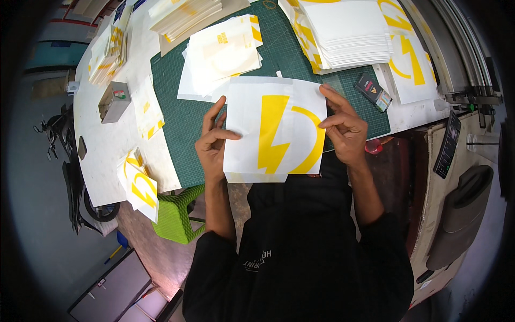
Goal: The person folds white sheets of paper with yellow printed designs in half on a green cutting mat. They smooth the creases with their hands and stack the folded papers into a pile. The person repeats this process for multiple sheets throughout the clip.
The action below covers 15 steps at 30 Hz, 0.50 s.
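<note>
Two bare hands hold a white sticker sheet with a yellow lightning-bolt design above the near edge of a green cutting mat.

The white sheet (274, 130) hangs over the front edge of the green cutting mat (188, 129), its lower border past the table edge above the person's dark-clothed lap. Bare mat lies left of it; a loose pile of similar sheets (222, 53) sits just behind, a taller stack (348, 32) far right, and a small dark box (374, 91) near the right hand. The left hand (213, 142) pinches the sheet's left edge, thumb in front, index finger raised straight. The right hand (345, 129) pinches the upper right edge with bent fingers. Both forearms rise from the lower edge, elbows apart.
</note>
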Each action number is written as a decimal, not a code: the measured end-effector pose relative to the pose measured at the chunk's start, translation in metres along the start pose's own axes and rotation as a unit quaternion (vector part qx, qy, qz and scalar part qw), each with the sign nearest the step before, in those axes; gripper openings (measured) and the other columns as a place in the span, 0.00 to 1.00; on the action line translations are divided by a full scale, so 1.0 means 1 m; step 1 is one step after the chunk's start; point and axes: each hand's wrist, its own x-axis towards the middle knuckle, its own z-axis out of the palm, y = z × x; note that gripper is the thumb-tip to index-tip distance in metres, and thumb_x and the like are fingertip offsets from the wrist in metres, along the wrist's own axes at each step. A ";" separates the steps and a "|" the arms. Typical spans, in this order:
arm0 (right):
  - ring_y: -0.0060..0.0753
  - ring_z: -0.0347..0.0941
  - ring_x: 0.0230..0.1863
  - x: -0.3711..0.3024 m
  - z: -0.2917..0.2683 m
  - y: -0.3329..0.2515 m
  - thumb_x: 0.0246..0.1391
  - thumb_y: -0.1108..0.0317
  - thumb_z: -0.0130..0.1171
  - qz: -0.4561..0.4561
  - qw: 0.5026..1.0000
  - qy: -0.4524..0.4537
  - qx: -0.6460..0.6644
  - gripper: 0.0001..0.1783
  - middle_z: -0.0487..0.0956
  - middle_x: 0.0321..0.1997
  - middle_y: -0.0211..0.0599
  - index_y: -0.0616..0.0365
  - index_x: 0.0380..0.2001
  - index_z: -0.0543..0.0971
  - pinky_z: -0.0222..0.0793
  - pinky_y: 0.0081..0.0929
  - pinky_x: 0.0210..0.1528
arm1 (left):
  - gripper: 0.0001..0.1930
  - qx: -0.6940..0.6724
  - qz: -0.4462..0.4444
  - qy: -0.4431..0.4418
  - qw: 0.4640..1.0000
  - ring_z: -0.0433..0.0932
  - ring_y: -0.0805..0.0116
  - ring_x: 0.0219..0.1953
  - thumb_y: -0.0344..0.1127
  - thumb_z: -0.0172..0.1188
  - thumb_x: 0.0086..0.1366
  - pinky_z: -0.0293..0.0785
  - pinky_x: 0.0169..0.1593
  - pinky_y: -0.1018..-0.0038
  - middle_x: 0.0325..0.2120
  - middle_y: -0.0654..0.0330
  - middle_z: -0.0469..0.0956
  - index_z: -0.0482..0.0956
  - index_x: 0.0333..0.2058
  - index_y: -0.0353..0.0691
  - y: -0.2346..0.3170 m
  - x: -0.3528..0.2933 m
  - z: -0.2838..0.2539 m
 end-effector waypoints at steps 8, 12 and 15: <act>0.53 0.53 0.80 0.000 -0.001 -0.001 0.50 0.85 0.66 -0.008 0.998 -0.005 -0.055 0.11 0.82 0.62 0.43 0.55 0.30 0.86 0.48 0.50 0.78 | 0.04 0.010 0.012 -0.007 1.000 0.66 0.48 0.72 0.30 0.76 0.56 0.61 0.72 0.49 0.67 0.43 0.69 0.89 0.31 0.42 0.000 0.002 -0.001; 0.44 0.66 0.72 -0.002 0.000 0.000 0.53 0.86 0.65 0.006 1.000 0.008 -0.029 0.12 0.86 0.45 0.40 0.61 0.39 0.85 0.60 0.42 0.70 | 0.07 0.036 0.012 -0.028 0.999 0.68 0.48 0.70 0.31 0.71 0.61 0.52 0.75 0.46 0.62 0.42 0.75 0.87 0.37 0.38 0.015 0.005 0.002; 0.29 0.77 0.54 -0.009 0.004 -0.002 0.56 0.85 0.65 0.104 0.994 0.023 0.013 0.13 0.84 0.36 0.36 0.67 0.45 0.83 0.69 0.28 0.55 | 0.06 0.055 -0.097 0.054 0.992 0.81 0.72 0.40 0.29 0.67 0.68 0.71 0.52 0.68 0.34 0.57 0.85 0.81 0.40 0.33 0.015 -0.006 0.004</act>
